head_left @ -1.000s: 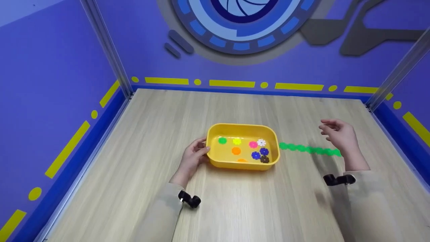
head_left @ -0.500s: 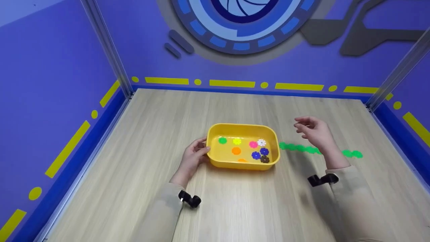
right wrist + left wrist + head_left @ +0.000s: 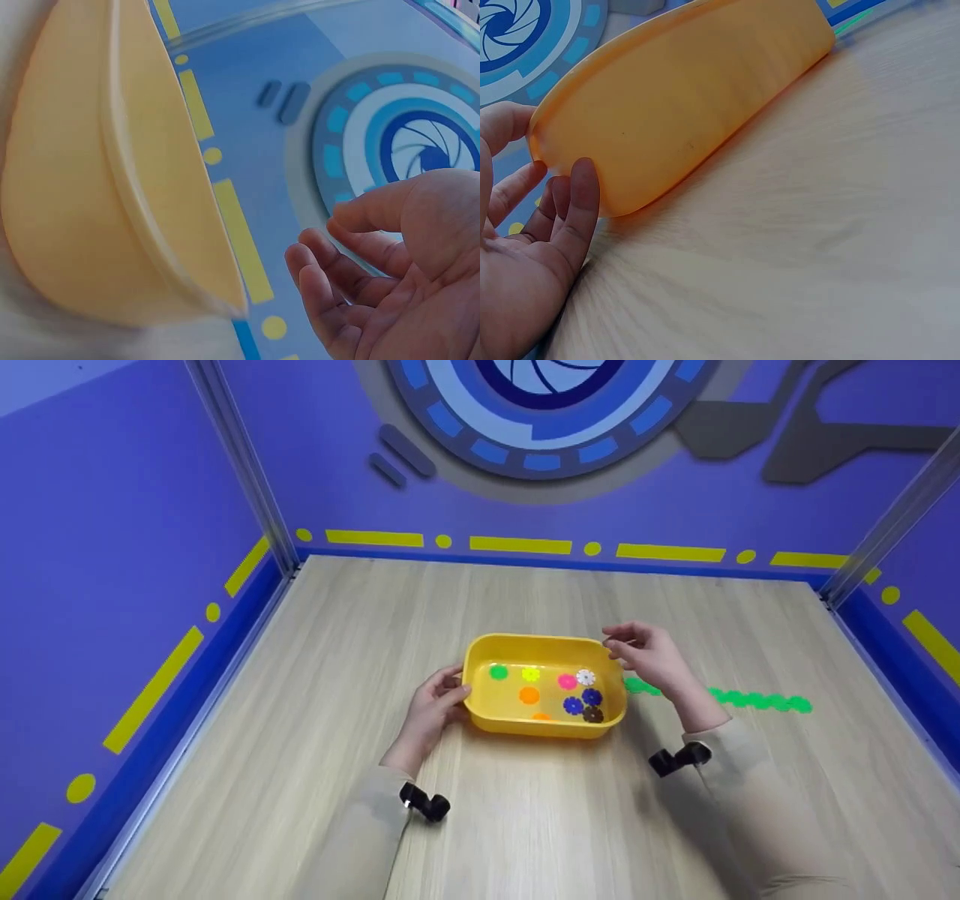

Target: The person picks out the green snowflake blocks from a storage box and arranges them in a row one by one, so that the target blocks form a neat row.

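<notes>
A yellow plastic bin (image 3: 547, 729) sits on the wooden table, and my left hand (image 3: 429, 712) pinches its left end, thumb at the rim and fingers outside. Inside lie several flower-shaped plastic discs: a green disc (image 3: 499, 672), a yellow disc (image 3: 531, 674), a pink disc (image 3: 567, 682), a white disc (image 3: 586, 677), an orange disc (image 3: 529, 696), dark blue discs (image 3: 573, 706) and a brown disc (image 3: 592, 714). My right hand (image 3: 654, 658) hovers by the bin's far right corner, fingers loosely bent. The right wrist view shows nothing between those fingers (image 3: 319, 289).
A row of green discs (image 3: 761, 700) stretches rightward from the bin across the table (image 3: 525, 810); my right hand and wrist cover part of it. Purple-blue panels (image 3: 337, 457) with yellow markings stand at the back and both sides.
My right hand has moved left, from above the green row's right part to the bin's right end, uncovering that part of the row. The left hand and bin stay put.
</notes>
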The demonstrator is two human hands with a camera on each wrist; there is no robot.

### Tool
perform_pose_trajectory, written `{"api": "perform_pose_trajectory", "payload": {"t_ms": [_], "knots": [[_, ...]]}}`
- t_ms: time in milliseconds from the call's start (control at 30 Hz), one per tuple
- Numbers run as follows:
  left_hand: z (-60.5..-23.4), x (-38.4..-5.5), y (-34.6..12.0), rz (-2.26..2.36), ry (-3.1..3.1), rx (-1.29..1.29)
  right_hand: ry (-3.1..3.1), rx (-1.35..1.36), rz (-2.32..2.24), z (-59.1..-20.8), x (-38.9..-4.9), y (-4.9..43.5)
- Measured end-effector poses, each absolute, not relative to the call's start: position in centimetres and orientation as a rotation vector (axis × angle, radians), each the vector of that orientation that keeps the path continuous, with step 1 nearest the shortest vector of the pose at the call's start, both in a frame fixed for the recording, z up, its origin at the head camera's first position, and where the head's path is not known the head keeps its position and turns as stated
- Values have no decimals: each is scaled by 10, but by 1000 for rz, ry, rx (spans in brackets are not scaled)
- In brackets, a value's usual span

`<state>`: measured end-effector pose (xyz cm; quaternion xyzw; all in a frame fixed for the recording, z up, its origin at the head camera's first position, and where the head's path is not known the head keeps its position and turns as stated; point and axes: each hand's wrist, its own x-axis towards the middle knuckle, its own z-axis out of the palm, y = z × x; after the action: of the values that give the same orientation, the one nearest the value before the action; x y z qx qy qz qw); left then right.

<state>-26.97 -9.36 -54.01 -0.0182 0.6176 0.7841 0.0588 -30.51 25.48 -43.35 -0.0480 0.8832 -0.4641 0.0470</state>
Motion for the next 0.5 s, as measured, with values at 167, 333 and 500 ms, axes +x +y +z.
{"api": "perform_pose_trajectory", "payload": {"t_ms": [167,333,500], "knots": [[-541,-270,-94,2394,1848,-62,2659,-203,-1401,-438,-310,232],[-541,-271,-93,2405,1834,-59,2606,-252,-1396,-443,-313,210],[-540,-270,-93,2390,1846,-63,2569,-283,-1379,-449,-313,187]]}}
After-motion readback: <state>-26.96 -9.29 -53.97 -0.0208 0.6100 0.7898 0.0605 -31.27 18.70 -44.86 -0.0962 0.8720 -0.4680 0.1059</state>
